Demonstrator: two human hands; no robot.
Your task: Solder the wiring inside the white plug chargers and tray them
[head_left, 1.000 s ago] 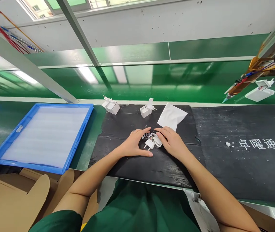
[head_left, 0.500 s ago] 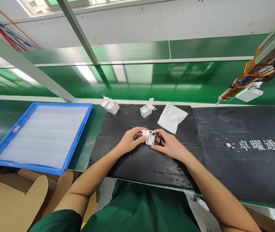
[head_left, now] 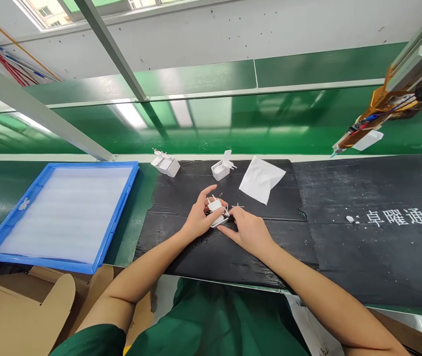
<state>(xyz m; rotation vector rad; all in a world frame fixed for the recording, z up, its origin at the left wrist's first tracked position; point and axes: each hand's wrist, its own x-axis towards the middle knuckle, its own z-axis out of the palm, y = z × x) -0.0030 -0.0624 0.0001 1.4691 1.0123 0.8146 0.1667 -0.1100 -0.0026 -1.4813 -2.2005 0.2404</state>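
Observation:
Over the black mat (head_left: 270,257), both hands hold a white plug charger (head_left: 215,205) with its two pins pointing up and away from me. My left hand (head_left: 200,215) is closed on the pin part, its index finger raised. Below it, the open white housing (head_left: 221,220) is tilted. My right hand (head_left: 248,228) pinches the housing's right side with thumb and fingertips. A thin metallic thing (head_left: 238,206) sticks out by the right fingers; its kind is unclear. Beyond the hands stand two more white housings, one in the middle (head_left: 221,171) and one on the left (head_left: 166,164).
A white cloth or paper sheet (head_left: 261,179) lies beyond my right hand. Left stands a blue-rimmed tray (head_left: 116,217) with a white sheet. A dispenser-like tool with a pointed tip (head_left: 339,148) hangs at right. Cardboard boxes (head_left: 14,316) are below left.
The charger has been turned, so its pins now point up and away instead of left. My left index finger has lifted. The dark slim thing in my right hand is now mostly hidden.

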